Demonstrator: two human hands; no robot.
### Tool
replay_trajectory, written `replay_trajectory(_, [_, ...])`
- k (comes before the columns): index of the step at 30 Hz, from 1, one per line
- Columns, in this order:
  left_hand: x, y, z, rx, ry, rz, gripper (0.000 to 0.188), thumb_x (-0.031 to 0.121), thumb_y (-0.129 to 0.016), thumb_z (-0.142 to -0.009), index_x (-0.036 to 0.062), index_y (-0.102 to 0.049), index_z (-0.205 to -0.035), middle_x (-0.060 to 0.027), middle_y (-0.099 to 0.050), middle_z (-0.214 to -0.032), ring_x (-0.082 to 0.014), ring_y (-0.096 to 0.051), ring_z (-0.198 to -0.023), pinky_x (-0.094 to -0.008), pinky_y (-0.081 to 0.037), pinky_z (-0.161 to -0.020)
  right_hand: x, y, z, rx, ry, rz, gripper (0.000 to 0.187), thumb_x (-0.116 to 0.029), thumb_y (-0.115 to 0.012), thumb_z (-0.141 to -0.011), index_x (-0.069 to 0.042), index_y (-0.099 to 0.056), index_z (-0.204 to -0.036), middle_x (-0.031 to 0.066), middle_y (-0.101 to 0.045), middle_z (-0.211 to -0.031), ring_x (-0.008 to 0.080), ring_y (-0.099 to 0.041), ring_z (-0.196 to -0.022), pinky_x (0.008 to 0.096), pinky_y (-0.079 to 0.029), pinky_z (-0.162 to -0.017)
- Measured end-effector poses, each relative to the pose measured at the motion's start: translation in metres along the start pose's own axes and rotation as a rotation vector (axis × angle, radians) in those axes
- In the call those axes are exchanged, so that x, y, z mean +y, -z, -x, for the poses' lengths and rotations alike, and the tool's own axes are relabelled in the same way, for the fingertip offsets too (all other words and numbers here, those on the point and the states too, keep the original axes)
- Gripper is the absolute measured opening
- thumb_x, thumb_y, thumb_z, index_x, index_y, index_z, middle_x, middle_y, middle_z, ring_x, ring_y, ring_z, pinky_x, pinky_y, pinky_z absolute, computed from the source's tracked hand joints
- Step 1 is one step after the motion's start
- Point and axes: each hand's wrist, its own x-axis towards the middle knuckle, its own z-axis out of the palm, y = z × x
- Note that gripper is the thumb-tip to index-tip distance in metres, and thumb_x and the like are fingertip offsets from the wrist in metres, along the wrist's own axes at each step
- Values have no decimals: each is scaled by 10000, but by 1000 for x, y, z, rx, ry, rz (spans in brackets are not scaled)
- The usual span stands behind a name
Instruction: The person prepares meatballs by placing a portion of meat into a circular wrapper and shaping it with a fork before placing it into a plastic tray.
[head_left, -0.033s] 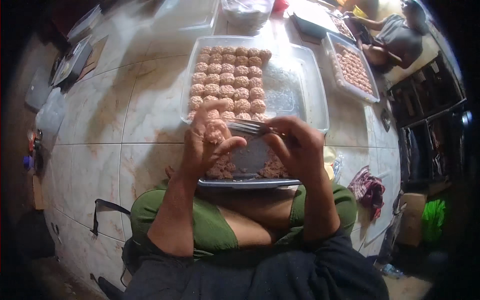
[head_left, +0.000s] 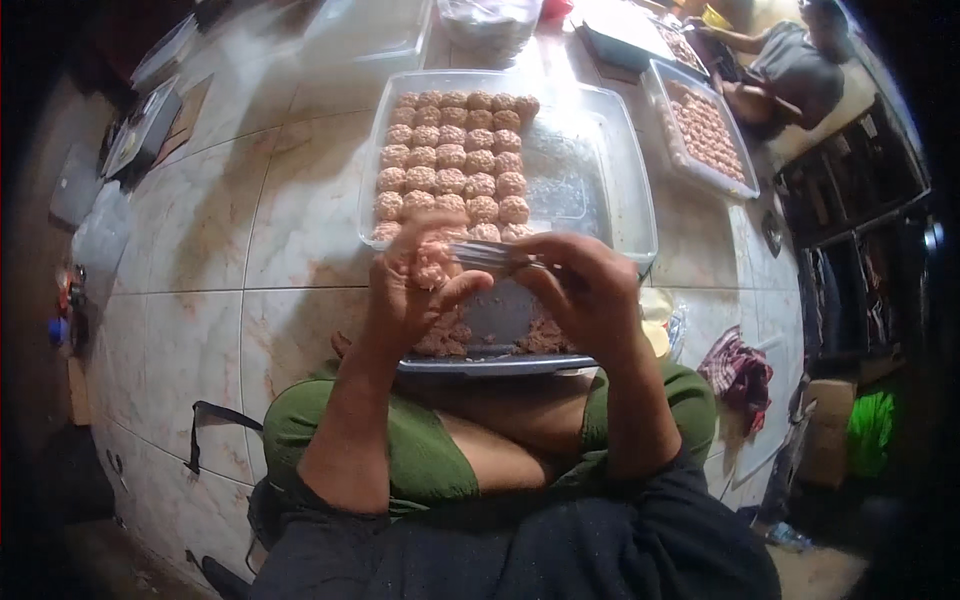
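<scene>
My left hand (head_left: 395, 290) cups a lump of pink minced meat (head_left: 432, 265), its fingers blurred by motion and its thumb pointing right. In my right hand (head_left: 590, 285) is a metal fork (head_left: 485, 256), pinched by the handle, with its tines reaching the lump. Below both hands, a grey tray (head_left: 490, 367) lies across my lap with loose minced meat (head_left: 545, 335) at its left and right. Just beyond stands a clear plastic container (head_left: 645, 200), where rows of round meatballs (head_left: 450, 158) fill the left part. My hands partly hide the nearest row.
At the right is another container of meatballs (head_left: 705, 135), with a seated person (head_left: 790, 75) behind it. A checked cloth (head_left: 738, 372) lies right of my knee. A dark rack (head_left: 860, 260) stands farther right. Clear plastic bags (head_left: 100, 230) and a grey box (head_left: 150, 125) are on the left.
The fork's tines have moved slightly left, onto the lump. My left fingers have shifted and are more blurred. The whole view has moved slightly.
</scene>
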Motion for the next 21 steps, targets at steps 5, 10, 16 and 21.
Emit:
replay_trajectory(5, [-26,9,0,-68,-259,-218,315,284,-763,-781,39,-568,-819,17,-539,-722,-53,-490,-639,-215,-425,-578,15,-12,6,-186,113,-98,187,-100,-762,-730,-47,-691,-894,81,-658,-766,177,-624,-645,292,-480,-567])
replay_trajectory(10, [-22,3,1,-57,-155,-92,302,267,-753,-792,42,-557,-837,22,-544,-740,-49,-527,-611,-206,-443,-518,7,3,4,-81,165,72,193,-132,-778,-707,-74,-702,-874,66,-654,-757,192,-629,-635,310,-491,-559])
replay_trajectory(16, [-16,-7,4,-8,-79,-127,241,145,-763,-773,34,-571,-866,15,-557,-757,-58,-562,-635,-216,-487,-533,21,-19,8,-50,249,-14,208,-150,-778,-698,-83,-691,-875,69,-628,-733,219,-632,-641,318,-494,-561])
replay_trajectory(21, [-35,4,1,6,-213,-206,249,79,-780,-741,31,-582,-884,1,-580,-779,-73,-565,-668,-236,-496,-573,20,-11,5,-19,164,-153,196,-118,-766,-717,-58,-685,-885,78,-651,-779,213,-641,-674,306,-500,-583])
